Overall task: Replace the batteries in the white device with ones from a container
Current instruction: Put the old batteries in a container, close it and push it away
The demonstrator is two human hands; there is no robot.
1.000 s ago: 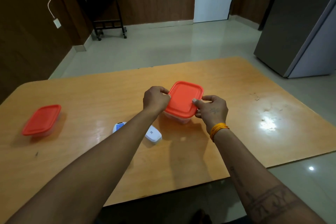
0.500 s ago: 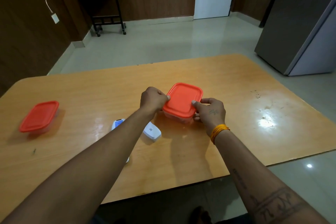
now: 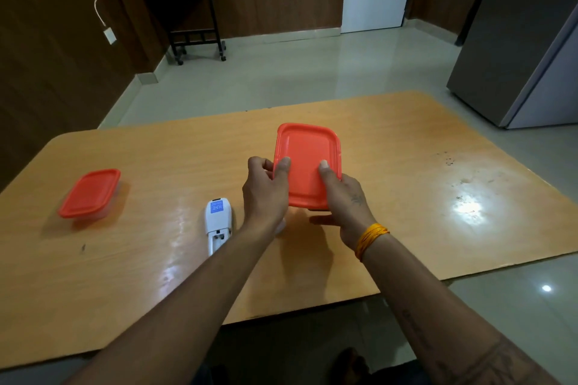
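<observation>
Both hands hold a small container with a red lid [image 3: 305, 162] above the middle of the table, its lid tilted toward me. My left hand [image 3: 266, 194] pinches the lid's left edge, thumb on top. My right hand [image 3: 347, 200] grips the right near corner, thumb on the lid and fingers underneath. The container's body is hidden behind the lid and hands. The white device [image 3: 219, 222] lies flat on the table just left of my left wrist. It has a blue label at its far end, and its battery compartment appears open at the near end.
A second red-lidded container [image 3: 90, 192] sits shut on the wooden table [image 3: 438, 197] at the far left. A grey cabinet [image 3: 516, 40] stands on the floor beyond the table's right corner. A dark side table [image 3: 187, 9] is against the back wall.
The container has come up off the table and tipped so its lid faces me. Both hands shifted their grip toward its near edge. The device now shows fully beside my left arm.
</observation>
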